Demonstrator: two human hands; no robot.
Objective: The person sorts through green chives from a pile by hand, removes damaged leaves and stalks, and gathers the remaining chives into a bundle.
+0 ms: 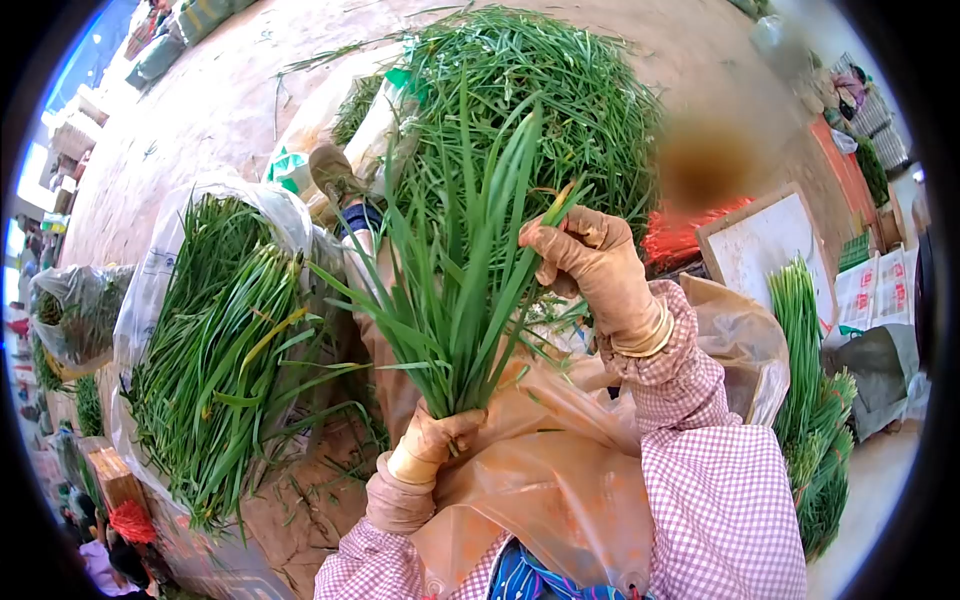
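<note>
My left hand point(432, 445), in a tan glove, is closed around the lower end of a bunch of garlic chives point(455, 310). The long flat leaves fan upward and away from me, above my lap. At the right side of the bunch, my gloved right hand point(595, 270) pinches a yellowed chive leaf point(558, 207) between thumb and fingers. Its base is hidden among the other leaves. A brownish plastic apron point(545, 470) covers my lap beneath both hands.
A big heap of loose chives point(540, 110) lies ahead on the floor. To the left, a clear plastic bag point(140, 330) holds more chives point(225, 370). Stacked bundles point(800, 400), red ties point(685, 235) and a white board point(765, 260) are at the right. A shoe point(333, 172) shows ahead.
</note>
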